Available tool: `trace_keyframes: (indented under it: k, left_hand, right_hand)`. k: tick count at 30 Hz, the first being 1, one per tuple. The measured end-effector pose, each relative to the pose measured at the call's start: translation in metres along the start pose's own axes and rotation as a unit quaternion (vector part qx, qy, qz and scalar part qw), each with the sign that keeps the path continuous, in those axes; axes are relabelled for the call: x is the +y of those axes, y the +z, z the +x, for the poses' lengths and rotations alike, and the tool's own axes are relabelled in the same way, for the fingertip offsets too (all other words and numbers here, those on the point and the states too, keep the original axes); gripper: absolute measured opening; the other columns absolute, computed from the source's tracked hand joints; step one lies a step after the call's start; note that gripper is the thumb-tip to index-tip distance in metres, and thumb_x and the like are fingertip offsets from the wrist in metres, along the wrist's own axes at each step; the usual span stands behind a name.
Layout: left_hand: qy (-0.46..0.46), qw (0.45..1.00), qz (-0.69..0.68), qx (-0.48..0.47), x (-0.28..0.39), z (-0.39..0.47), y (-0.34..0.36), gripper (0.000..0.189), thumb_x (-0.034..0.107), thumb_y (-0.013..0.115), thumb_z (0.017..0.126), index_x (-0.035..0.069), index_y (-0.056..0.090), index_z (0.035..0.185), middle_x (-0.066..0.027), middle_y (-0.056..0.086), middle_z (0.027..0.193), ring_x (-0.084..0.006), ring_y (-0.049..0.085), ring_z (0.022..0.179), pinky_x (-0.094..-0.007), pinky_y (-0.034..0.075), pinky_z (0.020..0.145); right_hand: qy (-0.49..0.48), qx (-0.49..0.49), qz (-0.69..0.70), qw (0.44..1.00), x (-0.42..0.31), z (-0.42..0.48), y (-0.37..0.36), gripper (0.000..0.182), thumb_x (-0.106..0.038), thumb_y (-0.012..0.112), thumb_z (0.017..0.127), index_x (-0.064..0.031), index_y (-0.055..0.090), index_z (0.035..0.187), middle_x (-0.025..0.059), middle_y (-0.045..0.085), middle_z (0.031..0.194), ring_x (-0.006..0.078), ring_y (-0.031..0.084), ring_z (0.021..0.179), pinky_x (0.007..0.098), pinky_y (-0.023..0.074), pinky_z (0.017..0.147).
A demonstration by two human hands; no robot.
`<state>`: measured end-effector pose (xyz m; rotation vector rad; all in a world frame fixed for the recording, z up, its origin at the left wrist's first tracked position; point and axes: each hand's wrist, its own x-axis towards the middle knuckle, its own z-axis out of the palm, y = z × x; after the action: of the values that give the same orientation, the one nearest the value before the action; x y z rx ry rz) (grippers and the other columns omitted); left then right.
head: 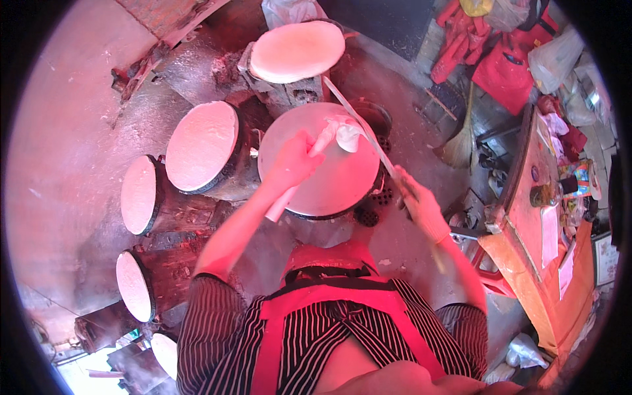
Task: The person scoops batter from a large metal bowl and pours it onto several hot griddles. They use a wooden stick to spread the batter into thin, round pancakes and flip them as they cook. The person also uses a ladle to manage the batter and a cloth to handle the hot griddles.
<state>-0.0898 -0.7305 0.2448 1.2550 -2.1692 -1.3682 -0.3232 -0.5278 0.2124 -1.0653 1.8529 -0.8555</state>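
Note:
In my left hand (295, 162) is a pale stick (282, 203) with a crumpled white cloth-like bundle (348, 134) at its far end. The bundle hangs over a round flat griddle (316, 185) straight in front of me; I cannot tell if it touches the surface. My right hand (417, 197) grips a long, thin flat blade (353, 111), which slants up and left across the griddle's right rim. A blurred handle end sticks out below that hand. Beyond the griddle, a round pan (296, 49) is covered with a smooth pale layer.
Along the left stand more pans with pale layers (202, 145) (138, 195) (133, 286) on dark stoves. Perforated coal briquettes (367, 217) lie beside the griddle's right side. A broom (459, 140) rests farther right, near a table (523, 192) with a jar (543, 195) and an orange cloth (563, 296).

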Motion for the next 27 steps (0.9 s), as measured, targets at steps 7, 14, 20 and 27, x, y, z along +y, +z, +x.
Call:
trace_keyframes:
  k: [7,14,20,27]
  left_hand:
    - [-0.064,0.945,-0.291,0.136,-0.091,0.040,0.125,0.024,0.013,0.066,0.083,0.001,0.046,0.090,-0.0043,0.054,0.064,-0.0108,0.051,0.046,-0.0268,0.041,0.039]
    - [0.069,0.921,-0.316,0.218,-0.082,0.075,0.096,0.020,0.018,0.059,0.091,0.003,0.048,0.087,-0.0053,0.056,0.067,-0.0103,0.053,0.048,-0.0251,0.042,0.042]
    - [-0.022,0.910,-0.395,0.124,-0.079,0.048,0.030,0.025,0.023,0.049,0.096,0.001,0.056,0.108,-0.0041,0.060,0.078,-0.0077,0.053,0.060,-0.0227,0.042,0.049]
    - [-0.033,0.953,-0.275,0.123,-0.129,-0.087,0.026,0.018,0.018,0.062,0.087,0.005,0.065,0.098,0.0006,0.055,0.069,-0.0068,0.048,0.060,-0.0224,0.037,0.051]
  right_hand:
    - [-0.101,0.189,-0.006,0.977,0.134,-0.025,0.116,0.045,-0.022,0.049,0.094,-0.0275,0.044,0.138,0.0119,0.062,0.097,0.0254,0.061,0.092,0.0393,0.0476,0.079]
    - [-0.159,0.263,-0.037,0.951,0.104,0.067,0.150,0.049,-0.023,0.050,0.093,-0.0208,0.038,0.141,0.0117,0.056,0.074,0.0298,0.062,0.071,0.0395,0.0492,0.065]
    - [0.101,0.106,0.470,0.870,0.052,0.032,0.145,0.037,-0.024,0.052,0.095,-0.0200,0.050,0.132,-0.0065,0.037,0.056,0.0052,0.030,0.037,0.0222,0.0232,0.034]
    - [0.049,0.198,0.446,0.871,0.045,0.032,0.240,0.038,-0.023,0.053,0.094,-0.0168,0.050,0.132,-0.0064,0.036,0.055,0.0060,0.032,0.038,0.0246,0.0263,0.034]
